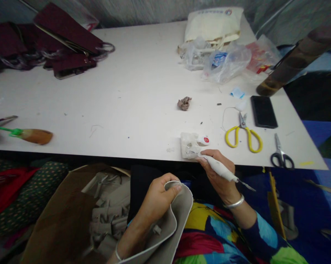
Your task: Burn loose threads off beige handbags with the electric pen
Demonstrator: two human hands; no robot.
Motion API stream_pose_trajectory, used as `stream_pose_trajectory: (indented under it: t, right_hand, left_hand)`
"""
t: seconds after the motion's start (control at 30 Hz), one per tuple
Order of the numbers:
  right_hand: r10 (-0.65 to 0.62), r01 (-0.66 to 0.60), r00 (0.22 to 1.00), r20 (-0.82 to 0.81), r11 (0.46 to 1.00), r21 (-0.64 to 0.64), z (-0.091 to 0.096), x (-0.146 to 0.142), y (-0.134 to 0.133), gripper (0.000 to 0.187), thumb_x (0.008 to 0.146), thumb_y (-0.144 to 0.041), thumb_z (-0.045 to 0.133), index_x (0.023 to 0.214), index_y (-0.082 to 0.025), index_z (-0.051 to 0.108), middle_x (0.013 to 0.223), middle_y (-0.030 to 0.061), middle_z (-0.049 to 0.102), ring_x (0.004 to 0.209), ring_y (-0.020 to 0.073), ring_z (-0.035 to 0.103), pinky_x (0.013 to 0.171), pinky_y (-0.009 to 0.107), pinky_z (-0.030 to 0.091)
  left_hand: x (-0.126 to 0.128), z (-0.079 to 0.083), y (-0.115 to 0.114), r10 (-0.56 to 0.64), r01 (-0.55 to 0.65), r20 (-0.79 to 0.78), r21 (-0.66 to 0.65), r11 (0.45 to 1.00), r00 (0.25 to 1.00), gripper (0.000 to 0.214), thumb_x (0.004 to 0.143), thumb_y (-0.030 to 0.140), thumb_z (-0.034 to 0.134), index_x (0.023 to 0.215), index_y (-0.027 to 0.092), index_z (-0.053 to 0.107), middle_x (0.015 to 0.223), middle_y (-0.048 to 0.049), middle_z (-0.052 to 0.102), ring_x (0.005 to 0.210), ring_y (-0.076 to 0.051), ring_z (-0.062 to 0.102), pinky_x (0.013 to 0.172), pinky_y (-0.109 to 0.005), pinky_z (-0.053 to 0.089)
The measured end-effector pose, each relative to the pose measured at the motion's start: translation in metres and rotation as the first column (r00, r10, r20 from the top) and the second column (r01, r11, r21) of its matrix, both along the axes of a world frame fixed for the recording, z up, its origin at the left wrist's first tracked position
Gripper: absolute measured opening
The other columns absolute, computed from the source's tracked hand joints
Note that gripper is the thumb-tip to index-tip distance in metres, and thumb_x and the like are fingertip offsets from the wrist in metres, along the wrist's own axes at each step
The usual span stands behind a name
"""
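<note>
A person in a multicoloured top sits at a white table. Nearest, just off the table's near edge, the left hand pinches the rim of a curved grey piece between thumb and fingers. To its left, a cardboard box holds more grey pieces. To its right, the right hand has its fingers closed around a white-wrapped tool, its front end at a whitish block on the near edge; whether they touch cannot be told. Further right lie black-handled scissors and, slightly farther, yellow-handled scissors. At the left lies an orange-brown object with a green end. Beyond are a dark phone, right, and a crumpled brown scrap, centre. Farthest, maroon bags lie left; clear plastic bags and a cream bag lie right.
</note>
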State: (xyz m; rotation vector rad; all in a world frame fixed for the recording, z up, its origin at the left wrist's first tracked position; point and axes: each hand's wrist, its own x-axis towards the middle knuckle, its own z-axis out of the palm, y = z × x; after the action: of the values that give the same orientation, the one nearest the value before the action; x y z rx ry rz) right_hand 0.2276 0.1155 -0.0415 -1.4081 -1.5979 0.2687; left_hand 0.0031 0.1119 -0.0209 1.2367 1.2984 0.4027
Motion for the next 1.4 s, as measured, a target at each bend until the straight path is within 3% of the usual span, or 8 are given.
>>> stream_pose_trajectory:
  t: [0.23,0.47,0.57,0.63,0.73,0.87,1.17,1.4]
  right_hand:
    - [0.033,-0.036,0.999,-0.039,0.997,-0.074,0.004,-0.002,0.001,0.022,0.109,-0.043,0.065,0.102,-0.023,0.066,0.090,-0.0007,0.068,0.075,0.0181,0.065,0.071,0.028,0.050]
    - [-0.016,0.009,0.994,-0.104,0.997,-0.072,0.007,0.000,0.000,0.022,0.105,-0.044,0.071,0.100,-0.022,0.070,0.093,0.0006,0.070,0.078,0.0193,0.066,0.073,0.029,0.050]
    - [-0.070,0.054,0.975,-0.211,0.995,-0.080,0.010,0.000,-0.006,0.023,0.100,-0.044,0.077,0.096,-0.021,0.071,0.088,0.0016,0.070,0.075,0.0196,0.065,0.072,0.030,0.050]
    - [-0.010,-0.062,0.919,-0.395,0.983,-0.171,0.011,-0.002,-0.012,0.025,0.100,-0.044,0.076,0.092,-0.021,0.070,0.079,0.0007,0.068,0.065,0.0179,0.063,0.062,0.027,0.050]
    - [0.064,-0.306,0.750,-0.658,0.916,-0.261,0.007,-0.008,-0.021,0.029,0.102,-0.045,0.072,0.089,-0.020,0.069,0.068,-0.0007,0.063,0.056,0.0157,0.059,0.051,0.022,0.047]
    - [0.069,-0.405,0.671,-0.738,0.868,-0.287,-0.001,-0.017,-0.030,0.028,0.101,-0.043,0.073,0.087,-0.019,0.069,0.066,-0.0006,0.062,0.057,0.0140,0.057,0.052,0.019,0.046]
    - [0.084,-0.440,0.703,-0.707,0.832,-0.339,-0.005,-0.019,-0.038,0.021,0.101,-0.038,0.073,0.090,-0.020,0.068,0.068,-0.0017,0.062,0.058,0.0140,0.055,0.054,0.021,0.042]
    - [0.137,-0.457,0.745,-0.653,0.818,-0.349,0.000,-0.021,-0.034,0.026,0.101,-0.037,0.069,0.083,-0.019,0.067,0.064,-0.0024,0.056,0.056,0.0141,0.049,0.052,0.023,0.036]
  left_hand:
    - [-0.002,0.005,-0.001,-0.010,0.010,0.020,-0.010,1.000,1.000,0.021,0.081,0.037,0.066,0.085,0.016,0.068,0.075,-0.0001,0.063,0.071,-0.015,0.053,0.067,-0.026,0.041]
    - [-0.004,0.005,-0.003,-0.006,0.007,0.045,-0.022,1.000,0.999,0.022,0.081,0.037,0.068,0.086,0.016,0.070,0.076,-0.0007,0.065,0.070,-0.015,0.054,0.067,-0.026,0.041]
    - [-0.003,0.006,-0.004,-0.008,0.009,0.042,-0.020,1.000,0.999,0.021,0.081,0.036,0.068,0.086,0.016,0.071,0.076,-0.0009,0.066,0.070,-0.015,0.055,0.067,-0.025,0.042]
    - [-0.002,0.006,-0.005,-0.016,0.016,0.036,-0.009,1.000,0.999,0.020,0.081,0.035,0.068,0.086,0.016,0.072,0.077,-0.0009,0.067,0.070,-0.015,0.055,0.067,-0.025,0.041]
    - [-0.001,0.008,-0.006,-0.033,0.033,0.033,-0.003,0.999,0.999,0.019,0.081,0.034,0.068,0.087,0.016,0.073,0.078,-0.0008,0.068,0.070,-0.014,0.055,0.066,-0.025,0.041]
    - [-0.002,0.011,-0.008,-0.041,0.042,0.040,-0.020,0.999,0.998,0.020,0.081,0.034,0.068,0.088,0.016,0.074,0.078,-0.0006,0.068,0.069,-0.014,0.055,0.064,-0.024,0.040]
    - [-0.001,0.014,-0.008,-0.051,0.051,0.037,0.000,0.999,0.998,0.020,0.078,0.033,0.069,0.086,0.016,0.074,0.080,-0.0015,0.070,0.073,-0.015,0.058,0.066,-0.024,0.041]
    - [0.000,0.010,-0.014,0.004,0.002,0.081,-0.073,0.997,0.997,0.020,0.075,0.035,0.070,0.078,0.015,0.071,0.069,-0.0002,0.063,0.063,-0.013,0.050,0.060,-0.024,0.038]
